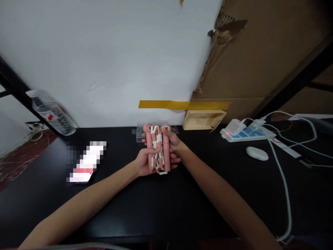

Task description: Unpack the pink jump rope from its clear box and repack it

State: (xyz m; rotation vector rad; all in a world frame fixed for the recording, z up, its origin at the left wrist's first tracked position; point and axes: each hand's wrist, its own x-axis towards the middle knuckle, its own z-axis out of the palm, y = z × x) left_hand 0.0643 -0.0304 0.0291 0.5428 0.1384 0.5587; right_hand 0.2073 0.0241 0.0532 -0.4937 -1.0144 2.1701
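Note:
A bundle with two pink handles point(166, 154) and a pink and white beaded cord point(157, 146) folded between them, like a jump rope, is held up over the black table. My left hand point(144, 161) grips it from the left, thumb across the beads and fingers beneath. On the right side, my right hand point(173, 144) is wrapped round the bundle near its upper end, with some fingertips showing below. A clear plastic box point(139, 135) lies behind the bundle, partly hidden by it.
On the black table point(117, 215) a blurred-out phone point(88, 161) lies left. A plastic bottle point(53, 114) leans at the back left. Rightward are a wooden tray point(203, 119), a power strip point(247, 133) with chargers and cables, and a white case point(257, 153).

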